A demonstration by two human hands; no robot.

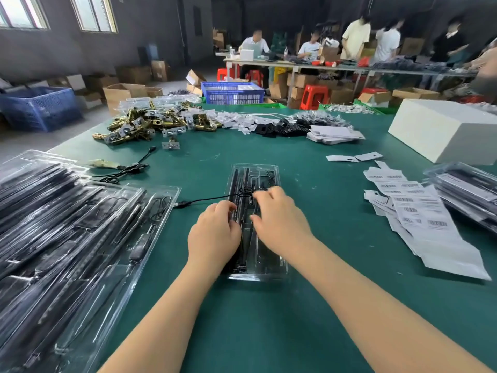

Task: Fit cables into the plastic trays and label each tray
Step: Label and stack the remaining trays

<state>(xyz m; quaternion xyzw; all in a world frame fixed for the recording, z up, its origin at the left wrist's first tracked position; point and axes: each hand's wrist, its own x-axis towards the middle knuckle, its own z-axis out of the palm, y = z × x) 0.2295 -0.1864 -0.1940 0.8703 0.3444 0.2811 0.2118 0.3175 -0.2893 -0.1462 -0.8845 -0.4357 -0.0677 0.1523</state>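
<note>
Centrally on green table [295, 319]: clear oblong plastic tray [265, 173], left hand [213, 232] curled on its left edge, grip unclear; right hand [279, 219] pinched thin black cable [207, 201] over tray, plug trailing left.

Single view, head-worn: we look forward and down over the green table [309, 162], wide-angle, edges bowed. Near: both forearms reach in from the bottom edge. Far: another worktable [349, 67] across the room. We have no second view.
</note>
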